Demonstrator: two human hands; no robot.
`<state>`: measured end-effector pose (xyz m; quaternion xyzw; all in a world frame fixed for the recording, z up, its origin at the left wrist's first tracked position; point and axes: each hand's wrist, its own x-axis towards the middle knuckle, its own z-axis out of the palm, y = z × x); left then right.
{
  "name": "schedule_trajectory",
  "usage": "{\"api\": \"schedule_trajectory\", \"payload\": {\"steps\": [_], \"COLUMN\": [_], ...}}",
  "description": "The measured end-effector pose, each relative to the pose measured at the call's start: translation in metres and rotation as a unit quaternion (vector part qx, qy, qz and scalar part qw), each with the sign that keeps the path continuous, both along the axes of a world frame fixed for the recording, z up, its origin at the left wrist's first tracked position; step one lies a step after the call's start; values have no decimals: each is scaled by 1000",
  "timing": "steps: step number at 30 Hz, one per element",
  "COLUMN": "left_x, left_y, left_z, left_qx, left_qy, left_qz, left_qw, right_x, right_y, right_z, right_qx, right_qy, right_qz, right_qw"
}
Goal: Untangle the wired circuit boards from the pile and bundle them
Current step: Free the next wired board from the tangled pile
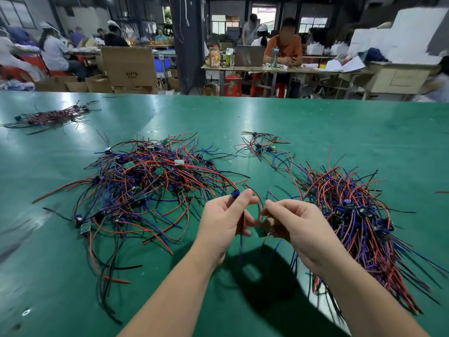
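Roughly halfway, we judge: our left hand and right hand both pinch one wired board above the tabletop near its front edge; the tangled pile lies left, the sorted bundle right.

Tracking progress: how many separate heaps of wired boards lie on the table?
4: far-left bundle, centre-left tangle, small far-centre cluster, right bundle; left hand, right hand hold another wired board.
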<state>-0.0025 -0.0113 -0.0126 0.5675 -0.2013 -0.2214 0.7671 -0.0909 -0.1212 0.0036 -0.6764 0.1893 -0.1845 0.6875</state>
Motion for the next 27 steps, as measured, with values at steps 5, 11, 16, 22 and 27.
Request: {"api": "schedule_trajectory", "payload": {"steps": [5, 11, 16, 22, 27], "left_x": [-7, -16, -13, -9, -11], "left_y": [7, 14, 13, 11, 15], "left_z": [6, 7, 3, -2, 0], "left_qx": [46, 191, 163, 87, 122], "left_qy": [-28, -92, -72, 26, -35], "left_qz": [-117, -256, -231, -232, -292], "left_qw": [992, 943, 956, 969, 948], "right_x": [-4, -9, -11, -7, -13], "right_y": [-11, -12, -18, -20, -41], "right_z": [4, 6, 7, 4, 13], "right_qx": [46, 130, 98, 64, 132], "right_qy": [-8, 24, 42, 20, -24], "right_qz": [-19, 100, 79, -17, -86], "right_qw": [999, 986, 991, 998, 987]}}
